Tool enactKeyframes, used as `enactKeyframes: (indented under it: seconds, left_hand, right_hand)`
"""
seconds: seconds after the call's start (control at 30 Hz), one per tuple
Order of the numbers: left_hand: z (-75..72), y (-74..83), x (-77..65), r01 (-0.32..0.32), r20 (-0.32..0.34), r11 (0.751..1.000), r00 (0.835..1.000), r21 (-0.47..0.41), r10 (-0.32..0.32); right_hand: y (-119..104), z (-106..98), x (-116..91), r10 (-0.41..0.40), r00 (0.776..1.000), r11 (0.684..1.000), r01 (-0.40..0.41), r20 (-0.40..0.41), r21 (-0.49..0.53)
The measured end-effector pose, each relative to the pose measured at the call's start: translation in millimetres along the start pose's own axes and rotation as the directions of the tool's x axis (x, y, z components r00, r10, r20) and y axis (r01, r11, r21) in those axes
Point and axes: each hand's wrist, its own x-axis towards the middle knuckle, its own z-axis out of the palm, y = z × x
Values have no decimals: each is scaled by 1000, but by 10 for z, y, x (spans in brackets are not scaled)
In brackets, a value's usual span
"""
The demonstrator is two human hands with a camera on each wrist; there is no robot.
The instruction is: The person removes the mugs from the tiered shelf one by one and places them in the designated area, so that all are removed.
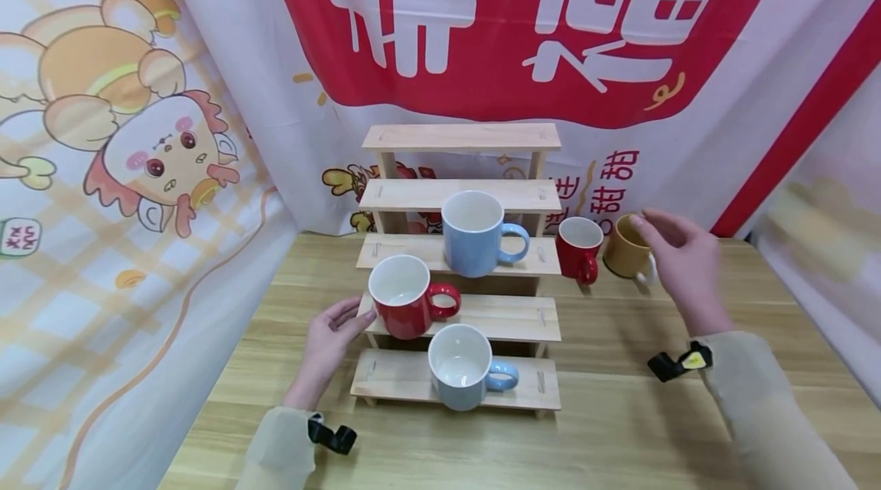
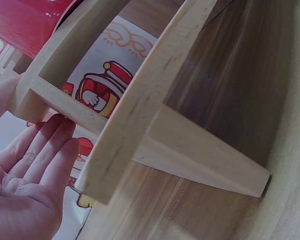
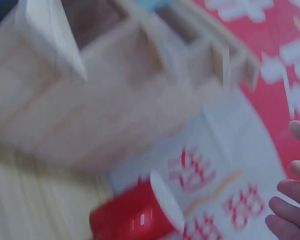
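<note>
A stepped wooden display shelf [image 1: 512,318] stands in the middle of the table. On it sit a red mug [image 1: 406,322], a light blue mug [image 1: 471,249] above and another light blue mug [image 1: 460,387] on the lowest step. My left hand [image 1: 333,333] holds the shelf's left end beside the red mug; in the left wrist view its thumb and fingers [image 2: 45,150] meet the wood. My right hand [image 1: 684,257] hovers at a mustard-yellow mug [image 1: 622,253], fingers apart in the right wrist view, partly covering it. A smaller red mug [image 1: 578,249] stands between that mug and the shelf.
Printed cloth [image 1: 323,169] hangs behind the table and along the left side. The wooden table top [image 1: 619,398] runs out in front of the shelf and to its right. The shelf's upper two steps [image 1: 461,137] bear no mugs.
</note>
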Motion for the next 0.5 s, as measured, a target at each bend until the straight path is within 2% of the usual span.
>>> enactKeyframes:
  seconds: [0.07,0.23,0.5]
  left_hand:
    - [-5,-10,1,2,-2,1000,1000,5,-2]
    - [-12,-30,10,-1,2,1000,1000,3,1]
    - [-8,-36,15,-10,-3,1000,1000,7,10]
  right_hand:
    - [-139,77,-82,-39,998,999,39,58,-5]
    - [-415,293,-299,-147,979,989,143,143,38]
    - [-691,543,-504,-300,926,952,276,231,132]
